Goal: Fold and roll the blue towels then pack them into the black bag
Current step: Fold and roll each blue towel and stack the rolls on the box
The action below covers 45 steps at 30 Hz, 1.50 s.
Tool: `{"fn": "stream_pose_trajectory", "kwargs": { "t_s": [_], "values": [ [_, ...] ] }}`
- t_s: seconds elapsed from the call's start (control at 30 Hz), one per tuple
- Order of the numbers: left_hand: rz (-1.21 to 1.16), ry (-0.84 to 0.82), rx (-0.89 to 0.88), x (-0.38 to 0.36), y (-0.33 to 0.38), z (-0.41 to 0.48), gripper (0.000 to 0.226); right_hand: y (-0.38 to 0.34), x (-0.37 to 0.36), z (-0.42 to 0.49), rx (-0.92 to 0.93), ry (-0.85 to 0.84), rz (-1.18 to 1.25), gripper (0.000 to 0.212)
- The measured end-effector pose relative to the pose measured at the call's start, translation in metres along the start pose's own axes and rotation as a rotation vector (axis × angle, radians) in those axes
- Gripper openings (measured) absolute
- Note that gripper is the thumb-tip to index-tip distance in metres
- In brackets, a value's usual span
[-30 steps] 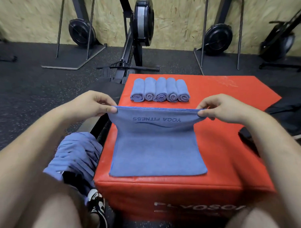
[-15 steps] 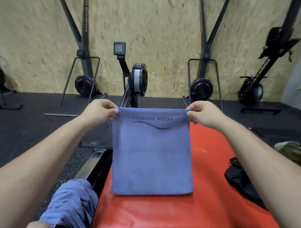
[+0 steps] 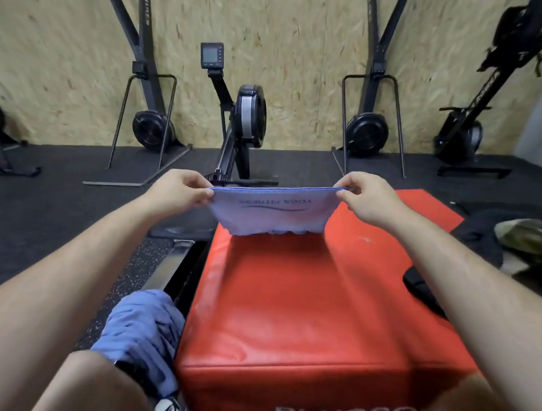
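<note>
Head view: the blue towel (image 3: pixel 272 210) is a thin, soft cloth with a stitched hem. Its top edge is pulled taut at 12 o'clock from the frame's centre, over the far end of the red box (image 3: pixel 291 298). The left hand (image 3: pixel 179 191) pinches one top corner and the right hand (image 3: pixel 366 198) pinches the other, the fingers of both curled tight on the hem. The cloth hangs down between them and narrows toward a blurred, ragged lower edge. Whether that edge touches the box cannot be told.

The red box is padded, with a smooth, faintly creased vinyl skin and squared edges, and white letters show on its near face at 6 o'clock. It stands on a black speckled rubber floor (image 3: pixel 64 204). The wall (image 3: pixel 299 52) behind is rough chipboard. A rowing machine (image 3: pixel 250 115) with a round flywheel and a small monitor (image 3: pixel 211 55) sits at 12 o'clock, and other machines stand upright to either side.

The held towel shows dark lettering, "YOGA FITNESS", upside down, with a wavy line beneath it. A crumpled pile of blue towels (image 3: pixel 142 327) lies at 7 o'clock, just beside the box. The black bag (image 3: pixel 423 290) lies at 3 o'clock against the box's right edge, partly hidden by the right forearm.
</note>
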<state>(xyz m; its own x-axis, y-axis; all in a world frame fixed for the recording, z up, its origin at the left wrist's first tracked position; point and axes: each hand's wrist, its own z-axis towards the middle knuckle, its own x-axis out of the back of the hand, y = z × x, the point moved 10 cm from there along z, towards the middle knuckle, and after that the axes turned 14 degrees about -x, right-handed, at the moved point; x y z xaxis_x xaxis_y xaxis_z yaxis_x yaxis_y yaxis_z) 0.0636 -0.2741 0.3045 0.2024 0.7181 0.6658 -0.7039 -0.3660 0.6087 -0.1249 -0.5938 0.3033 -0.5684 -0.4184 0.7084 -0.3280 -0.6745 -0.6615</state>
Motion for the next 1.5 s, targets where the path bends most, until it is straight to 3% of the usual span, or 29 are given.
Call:
{"fn": "stream_pose_trajectory", "kwargs": {
  "t_s": [0.33,0.7,1.07,1.3,1.5],
  "values": [
    [-0.108,-0.309,0.183,-0.106,-0.078,-0.116,0.003,0.100,-0.094,-0.089,-0.055,-0.355,-0.060,0.011],
    [-0.364,-0.573,0.218,-0.121,-0.066,-0.172,0.006,0.120,-0.100,-0.138,-0.175,-0.660,0.020,0.006],
    [-0.216,-0.335,0.245,-0.125,-0.102,-0.100,0.009,0.120,-0.121,-0.064,-0.216,-0.539,-0.029,0.005],
    [-0.060,-0.317,0.250,-0.162,-0.142,-0.057,0.006,0.143,-0.161,-0.019,-0.332,-0.486,-0.049,0.014],
    [0.092,-0.391,0.198,-0.181,-0.158,-0.042,0.009,0.158,-0.182,0.000,-0.344,-0.455,-0.110,0.004]
  ]
}}
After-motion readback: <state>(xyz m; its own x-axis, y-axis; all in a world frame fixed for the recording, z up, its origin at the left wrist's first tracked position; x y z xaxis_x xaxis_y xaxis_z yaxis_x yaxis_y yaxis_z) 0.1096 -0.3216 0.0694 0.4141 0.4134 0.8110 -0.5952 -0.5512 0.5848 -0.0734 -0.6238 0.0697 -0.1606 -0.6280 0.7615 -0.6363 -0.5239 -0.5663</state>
